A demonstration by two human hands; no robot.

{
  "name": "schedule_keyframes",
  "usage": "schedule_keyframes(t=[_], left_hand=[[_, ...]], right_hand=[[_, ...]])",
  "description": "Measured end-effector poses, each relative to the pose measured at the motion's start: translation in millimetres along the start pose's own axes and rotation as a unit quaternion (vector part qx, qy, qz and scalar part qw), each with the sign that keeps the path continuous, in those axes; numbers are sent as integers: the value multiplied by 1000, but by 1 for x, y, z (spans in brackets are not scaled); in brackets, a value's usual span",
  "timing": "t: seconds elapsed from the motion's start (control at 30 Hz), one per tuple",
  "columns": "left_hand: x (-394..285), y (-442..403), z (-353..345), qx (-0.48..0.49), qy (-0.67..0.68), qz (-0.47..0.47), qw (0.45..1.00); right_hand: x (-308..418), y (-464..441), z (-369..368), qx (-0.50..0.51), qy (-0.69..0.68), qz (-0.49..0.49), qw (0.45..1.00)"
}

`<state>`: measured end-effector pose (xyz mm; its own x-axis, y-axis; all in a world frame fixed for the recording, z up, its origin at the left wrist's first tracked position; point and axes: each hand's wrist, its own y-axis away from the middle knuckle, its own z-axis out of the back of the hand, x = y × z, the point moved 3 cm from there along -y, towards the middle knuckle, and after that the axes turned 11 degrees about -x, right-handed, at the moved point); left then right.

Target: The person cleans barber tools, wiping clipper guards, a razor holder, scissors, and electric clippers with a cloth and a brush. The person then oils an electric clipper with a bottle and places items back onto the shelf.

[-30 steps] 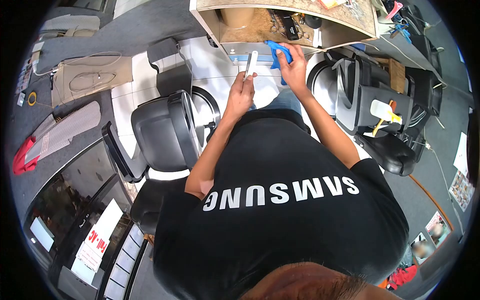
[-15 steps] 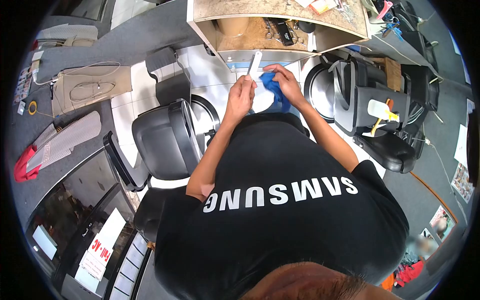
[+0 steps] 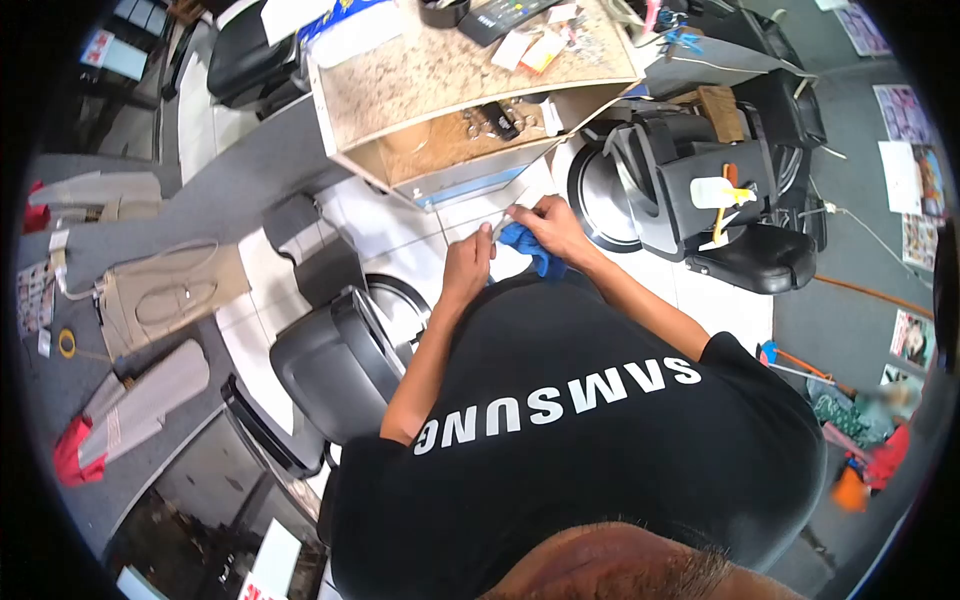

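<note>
Both bare hands meet in front of the black shirt, near its lower hem. My left hand is closed round a slim pale tool, mostly hidden and seen nearly end-on between the hands. Just right of it, my right hand pinches a crumpled blue cloth, which hangs below the fingers and lies against the tool. Whether the cloth wraps round the tool cannot be made out.
A speckled counter stands ahead, with scissors and a black box on its open shelf. Black salon chairs stand left and right. A spray bottle rests on the right chair.
The view has turned and shows more of the countertop. My right hand has brought the blue cloth in against the tool, which no longer points up clear of my left hand.
</note>
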<state>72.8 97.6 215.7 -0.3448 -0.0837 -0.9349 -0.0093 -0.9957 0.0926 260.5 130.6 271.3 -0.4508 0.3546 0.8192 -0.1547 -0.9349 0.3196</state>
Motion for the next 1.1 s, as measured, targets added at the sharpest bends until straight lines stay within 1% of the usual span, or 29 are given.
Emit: schedule_keyframes(t=[0.03, 0.07, 0.1, 0.13, 0.17, 0.2, 0.23, 0.27, 0.3, 0.33, 0.37, 0.4, 0.43, 0.47, 0.5, 0.57, 0.63, 0.67, 0.77, 0.8, 0.9, 0.93, 1.0, 1.03, 1.07, 1.1], left_hand=[[-2, 0, 1, 12, -9, -2, 1000], [6, 0, 0, 16, -12, -11, 1000], [18, 0, 0, -7, -18, -12, 1000], [30, 1, -1, -30, -24, -11, 999], [35, 3, 2, -54, -30, -7, 998], [34, 6, 9, -57, 19, 14, 998], [37, 9, 13, -53, 2, 28, 998], [43, 12, 15, -49, -16, 41, 998], [49, 12, 15, -52, -22, 23, 998], [55, 12, 16, -56, -29, 4, 998], [60, 13, 16, -59, -36, -15, 997], [58, 10, 18, -48, -43, -36, 997], [55, 5, 18, -39, -48, -59, 996], [46, 1, 20, -3, -79, -31, 996], [39, -2, 21, 8, -76, -2, 997], [29, -9, 18, 22, -69, 55, 996], [29, -9, 14, -6, -68, 57, 996], [29, -10, 11, -21, -68, 57, 996], [28, 2, 6, -89, -80, 71, 990], [31, 7, 3, -98, -69, 67, 990], [38, 23, -2, -105, -80, 81, 988], [34, 28, -3, -94, -104, 103, 985], [33, 37, -9, -106, -108, 88, 985], [32, 38, -10, -112, -110, 79, 984], [35, 41, -9, -81, -149, 115, 979], [28, 42, -8, -91, -148, 109, 979]], right_hand=[[-12, -9, 12, -25, 43, -24, 998], [-30, -18, 27, -57, -23, -12, 998], [-19, -18, 53, -99, -73, -33, 992], [1, -18, 84, -191, -97, -10, 977], [48, -5, 122, -226, -56, 8, 972], [61, -9, 153, -297, -106, 61, 947], [95, -3, 181, -349, -141, 73, 924], [114, -9, 209, -414, -157, 175, 880], [114, -19, 248, -442, -83, 108, 887], [133, -30, 263, -484, -105, 211, 843], [173, -27, 255, -484, -160, 250, 823], [158, -57, 286, -476, 0, 225, 850], [167, -73, 293, -450, 87, 213, 863], [174, -91, 295, -443, 132, 266, 846], [172, -110, 293, -427, 135, 258, 856], [156, -151, 296, -361, 187, 246, 880], [151, -159, 290, -283, 164, 233, 916], [142, -170, 289, -281, 183, 235, 912], [133, -177, 282, -225, 147, 250, 930], [131, -179, 283, -223, 170, 245, 928], [130, -181, 284, -211, 152, 271, 927], [130, -181, 284, -212, 150, 271, 927], [131, -180, 286, -214, 146, 270, 927], [131, -182, 288, -228, 134, 273, 925], [130, -186, 290, -241, 123, 276, 922], [130, -189, 291, -253, 112, 278, 920]])
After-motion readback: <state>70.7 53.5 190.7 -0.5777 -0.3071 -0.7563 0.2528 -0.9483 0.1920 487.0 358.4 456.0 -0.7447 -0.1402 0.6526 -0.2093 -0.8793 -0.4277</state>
